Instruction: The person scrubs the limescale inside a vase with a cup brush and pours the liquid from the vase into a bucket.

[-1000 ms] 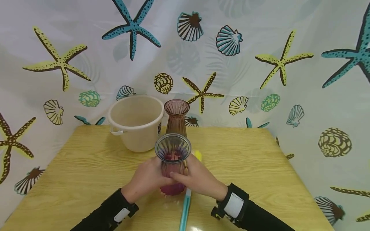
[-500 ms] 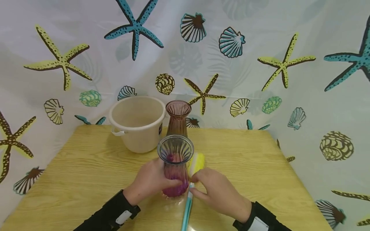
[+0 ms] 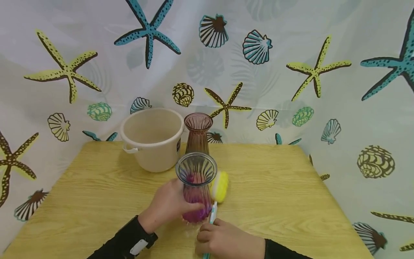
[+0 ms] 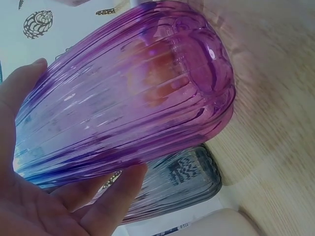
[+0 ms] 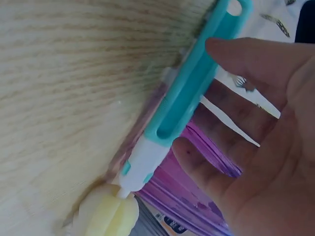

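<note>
Front vase partly hides rear vase; bucket alongside

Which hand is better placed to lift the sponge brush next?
Probably the right hand: it touches the teal handle, while the left hand grips the purple vase.

L hand & R hand both bare, w/ L sleeve and R sleeve plain matte blk, reaching approx. to the wrists. L wrist has a blk strap w/ a sm. wht/lt-grey tag, rect. w/ rounded corners, & a sm. dk lump next to it, too blurry to ID.
</note>
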Demonstrator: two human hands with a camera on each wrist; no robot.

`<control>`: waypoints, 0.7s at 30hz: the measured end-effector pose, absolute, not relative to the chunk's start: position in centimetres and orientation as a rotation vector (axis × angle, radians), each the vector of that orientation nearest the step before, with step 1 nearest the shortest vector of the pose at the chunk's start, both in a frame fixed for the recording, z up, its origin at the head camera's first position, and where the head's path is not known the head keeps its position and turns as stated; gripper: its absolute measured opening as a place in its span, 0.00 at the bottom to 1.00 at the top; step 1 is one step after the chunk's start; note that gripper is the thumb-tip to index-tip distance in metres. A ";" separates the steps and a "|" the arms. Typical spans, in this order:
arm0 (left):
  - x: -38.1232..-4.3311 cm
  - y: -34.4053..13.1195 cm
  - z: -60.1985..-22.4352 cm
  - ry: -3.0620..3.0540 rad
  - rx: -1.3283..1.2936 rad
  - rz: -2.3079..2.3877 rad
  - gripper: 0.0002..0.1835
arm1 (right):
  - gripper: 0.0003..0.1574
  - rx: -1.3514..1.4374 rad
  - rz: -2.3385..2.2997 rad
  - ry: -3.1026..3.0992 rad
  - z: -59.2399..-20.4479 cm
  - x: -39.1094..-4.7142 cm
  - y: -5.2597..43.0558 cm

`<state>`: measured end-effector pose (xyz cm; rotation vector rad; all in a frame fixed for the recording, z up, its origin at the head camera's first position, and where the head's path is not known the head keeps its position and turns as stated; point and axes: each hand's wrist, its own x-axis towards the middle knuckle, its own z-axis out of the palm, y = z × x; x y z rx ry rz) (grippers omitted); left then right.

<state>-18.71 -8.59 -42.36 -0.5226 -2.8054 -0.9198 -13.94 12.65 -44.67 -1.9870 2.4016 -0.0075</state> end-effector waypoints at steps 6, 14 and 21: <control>-18.5 -8.6 -42.5 -2.803 -0.530 -0.932 0.46 | 0.12 -2.034 0.118 2.419 -45.6 -13.5 12.3; -18.3 -8.6 -42.7 -2.776 -0.530 -0.896 0.46 | 0.14 -2.101 0.262 2.461 -45.2 -13.3 12.7; -18.6 -8.6 -42.8 -2.758 -0.545 -0.896 0.45 | 0.12 -2.261 0.268 2.561 -42.5 -13.3 14.1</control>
